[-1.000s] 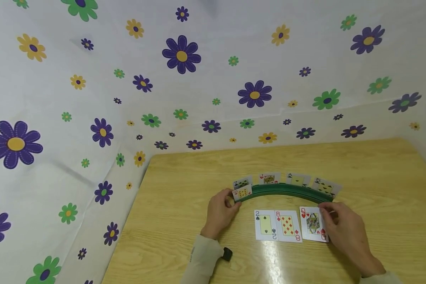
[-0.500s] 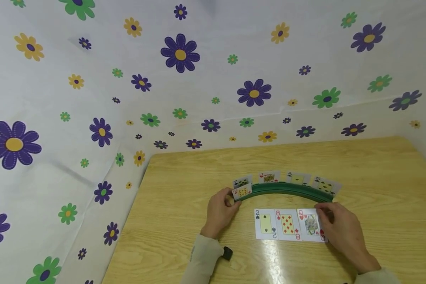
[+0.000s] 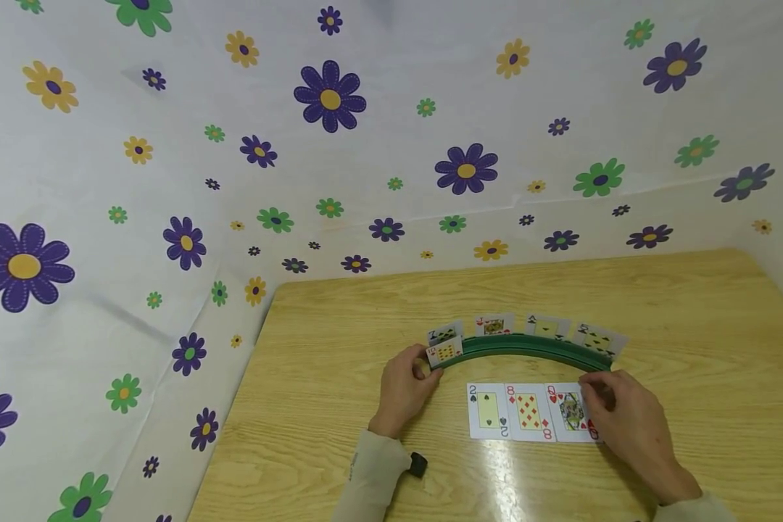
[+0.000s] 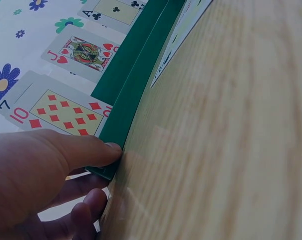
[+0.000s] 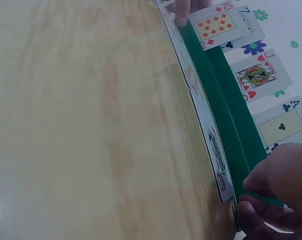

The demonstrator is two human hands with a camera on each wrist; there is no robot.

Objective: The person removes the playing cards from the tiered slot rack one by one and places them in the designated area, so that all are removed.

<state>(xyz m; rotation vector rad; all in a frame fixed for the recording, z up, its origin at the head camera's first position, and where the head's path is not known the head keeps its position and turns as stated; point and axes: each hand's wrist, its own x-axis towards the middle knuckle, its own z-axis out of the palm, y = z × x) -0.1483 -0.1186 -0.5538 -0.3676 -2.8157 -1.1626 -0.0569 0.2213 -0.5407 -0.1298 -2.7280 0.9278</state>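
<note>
A curved green card holder (image 3: pixel 525 344) stands on the table. My left hand (image 3: pixel 403 386) pinches its left end, thumb (image 4: pixel 98 150) on the front. There the ten of diamonds (image 3: pixel 445 352) stands before a seven of clubs (image 4: pixel 35 82). Rightward follow the jack of hearts (image 3: pixel 494 325), ace of clubs (image 3: pixel 548 327) and a black-suited card (image 3: pixel 597 341). In front of the holder, the two of spades (image 3: pixel 487 411), eight of diamonds (image 3: pixel 528 412) and queen of hearts (image 3: pixel 570 412) form a row. My right hand (image 3: pixel 629 424) pinches the queen's upper right corner and partly hides its right edge.
The wooden table (image 3: pixel 339 319) extends around the cards, with a bright glare below them. A white wall covering (image 3: pixel 378 130) with flowers borders the back and sides. A small black object (image 3: pixel 417 465) shows beside the left sleeve (image 3: pixel 372 475).
The queen of hearts has slid slightly left, against the eight of diamonds, along with my right hand. My left hand stays at the card holder's left end.
</note>
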